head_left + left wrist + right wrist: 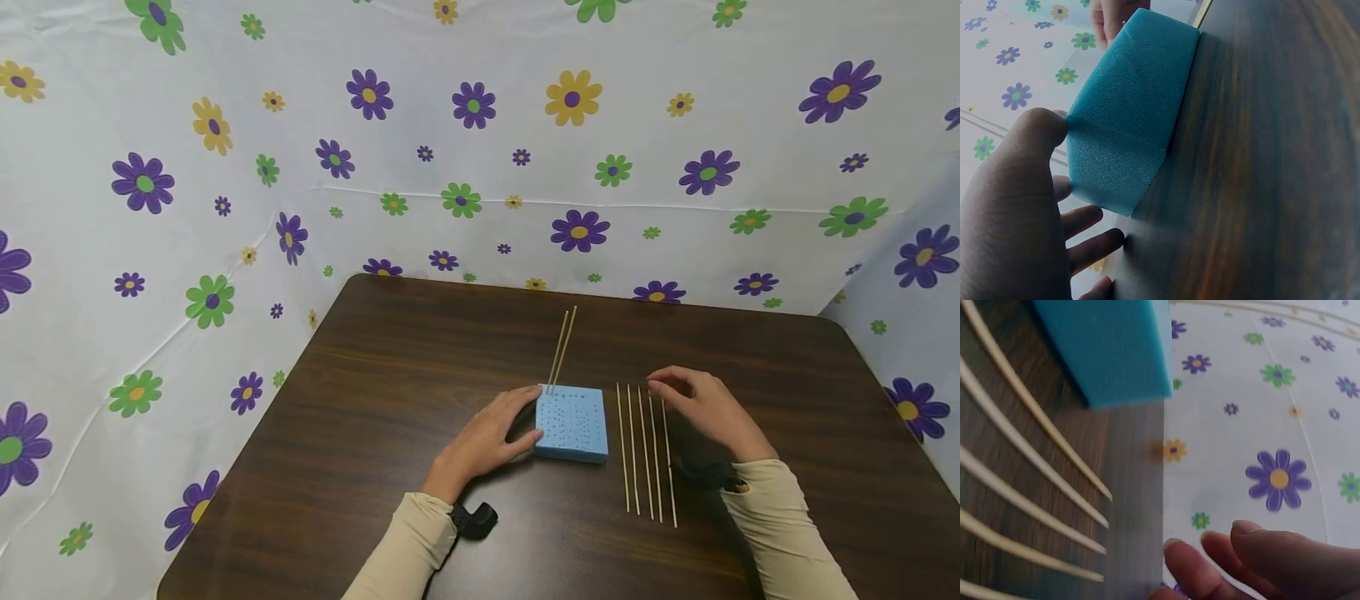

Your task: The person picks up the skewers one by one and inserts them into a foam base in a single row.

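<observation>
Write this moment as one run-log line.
left hand: touching blue block; right hand: near five loose sticks; two sticks: standing in block

The place looked like a small screened-off recording booth; what building held it could not be told. White sheeting (420,233) printed with purple, green and yellow daisies (579,231) rose beyond the left grip (487,433) and the right grip (708,408), and stood to either side of them. Beneath both lay a dark wood-grain desk (420,358), and a black camera (474,522) sat strapped just behind the left grip.
</observation>
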Tool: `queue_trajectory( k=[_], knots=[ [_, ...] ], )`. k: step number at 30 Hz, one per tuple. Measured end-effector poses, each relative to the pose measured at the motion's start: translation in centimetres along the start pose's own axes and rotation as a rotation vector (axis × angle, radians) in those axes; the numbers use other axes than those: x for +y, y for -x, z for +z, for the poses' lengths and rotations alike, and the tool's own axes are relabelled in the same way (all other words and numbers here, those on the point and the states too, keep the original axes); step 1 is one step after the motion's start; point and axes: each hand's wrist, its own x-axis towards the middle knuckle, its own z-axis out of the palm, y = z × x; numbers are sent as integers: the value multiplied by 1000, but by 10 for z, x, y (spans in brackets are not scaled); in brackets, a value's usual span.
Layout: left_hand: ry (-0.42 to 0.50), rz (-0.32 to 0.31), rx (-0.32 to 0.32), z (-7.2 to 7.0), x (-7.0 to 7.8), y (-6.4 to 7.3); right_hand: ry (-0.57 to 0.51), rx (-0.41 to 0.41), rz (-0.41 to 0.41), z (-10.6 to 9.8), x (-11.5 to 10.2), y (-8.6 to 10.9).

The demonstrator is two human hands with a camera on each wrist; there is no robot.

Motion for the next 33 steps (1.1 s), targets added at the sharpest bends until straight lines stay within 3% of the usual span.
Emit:
queue_trajectory(
  k=[8,15,20,27,33],
  knots=[
    [7,-4,0,0,-1,0,-55,-53,90,-11,19,6],
    [15,-16,-5,0,0,1,-86,-136,220,-16,28,6],
    [9,-12,-2,0,0,1,-107,-184,255,-14,31,4],
    [6,-19,-9,1,0,0,-112,-197,282,-7,31,1],
    [4,-17,-7,1,-1,0,-35,-157,302,-1,27,-2]
  ],
)
